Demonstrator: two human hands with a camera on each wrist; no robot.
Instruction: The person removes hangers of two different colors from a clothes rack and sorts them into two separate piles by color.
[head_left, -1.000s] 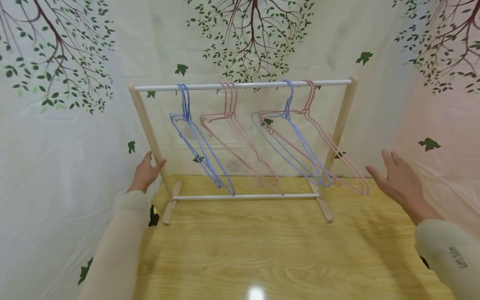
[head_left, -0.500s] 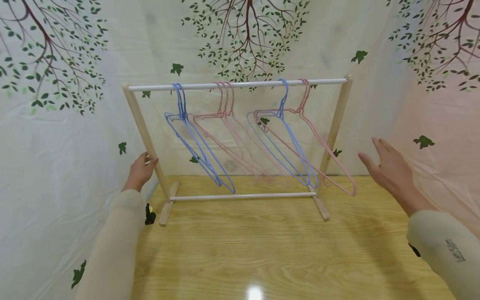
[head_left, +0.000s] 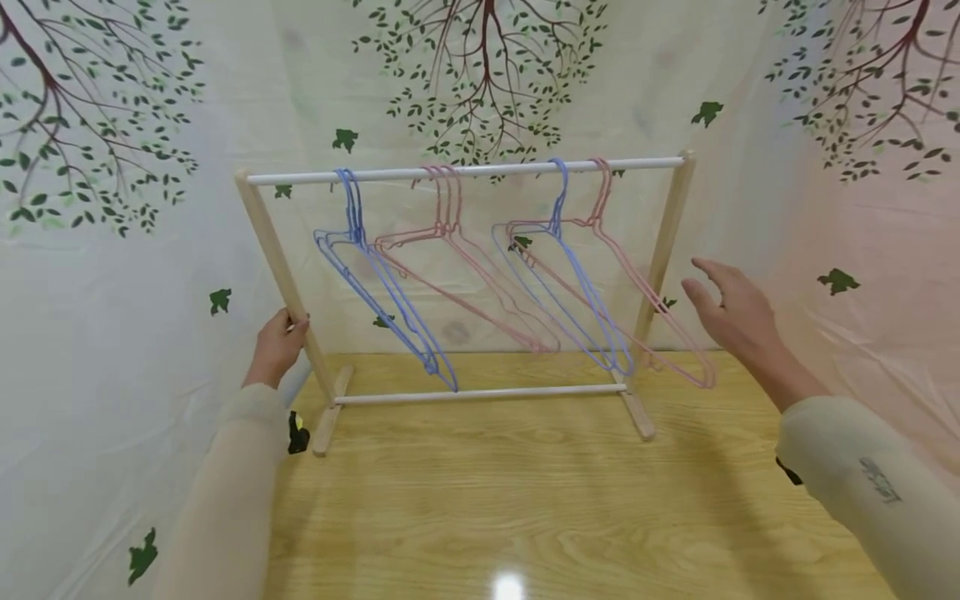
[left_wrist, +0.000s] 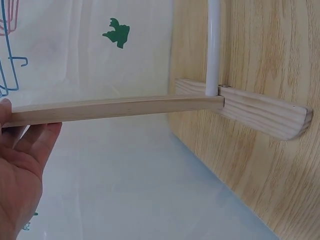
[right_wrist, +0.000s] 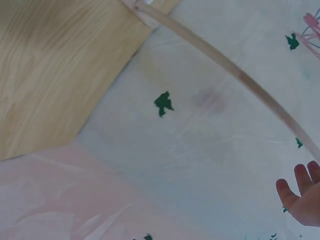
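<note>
1. We see the left hand (head_left: 276,346) gripping the left post (head_left: 279,258) of the rack (head_left: 480,393), which stands upright on the bench (head_left: 480,492) between the hands. A pull from this hand alone could, we judge, twist the rack, since nothing steadies its other end.
2. Right of the left hand, blue hangers (head_left: 357,233) and pink hangers (head_left: 447,227) hang on the top rail (head_left: 506,170); a jolt might slide or tangle them, as several overlap.
3. The right hand (head_left: 738,312) hovers with fingers parted, holding nothing, just right of the right post (head_left: 666,242). Pink corners jut below and left of it, so a careless reach could snag one.
4. The left wrist view gives us digits on both sides of the left post and, beyond the hand, the lower bar (left_wrist: 213,50) meeting the foot (left_wrist: 265,112).
5. In the right wrist view, fingertips seem almost at the right post; only the head view shows us the gap.
</note>
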